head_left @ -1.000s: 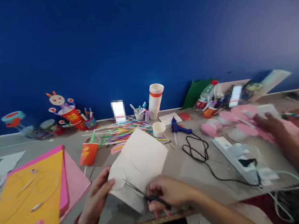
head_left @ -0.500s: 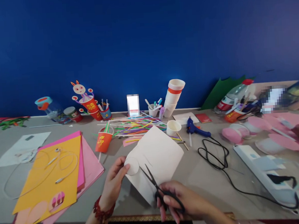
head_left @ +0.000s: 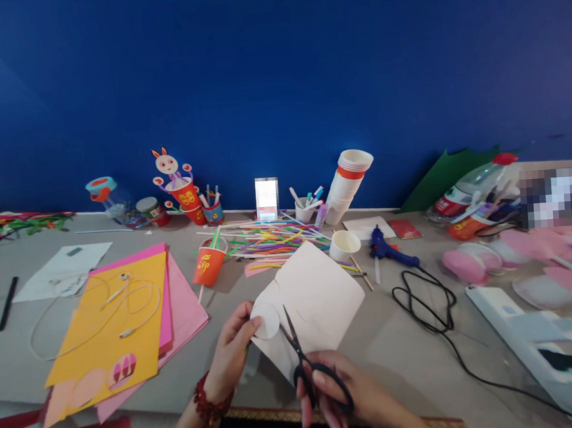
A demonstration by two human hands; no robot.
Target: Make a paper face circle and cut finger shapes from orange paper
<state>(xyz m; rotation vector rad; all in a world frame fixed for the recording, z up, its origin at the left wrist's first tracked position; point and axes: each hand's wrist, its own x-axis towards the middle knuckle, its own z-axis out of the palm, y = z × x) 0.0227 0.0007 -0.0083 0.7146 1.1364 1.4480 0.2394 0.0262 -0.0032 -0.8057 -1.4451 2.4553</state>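
Left hand pinching a white disc, right hand holding scissors beside it

Far left: tangle of green and red strips lying along the blue wall; black strip resting nearer the front

Next: yellow sheet lying over pink sheets, a white cable looping across it; behind, a clear bottle standing near a red cup with a rabbit-eared figure

Orange cup leaning to one side, straws poking out of its mouth

Left hand, red beads circling the wrist: thumb and fingers pinching the left edge of the white disc, which is overlapping the left edge of a larger white sheet at the table's front middle

Scissors pointing away from the body, blades standing apart; one tip is sitting at the disc's right edge, touching or just beside, cannot tell

Right hand gripping the scissors' black handles, lower fingers partly spread

Beyond the sheet: coloured sticks lying heaped, a small white cup standing just beside

Right: blue glue gun lying on its side, its black cord coiling toward a white power strip
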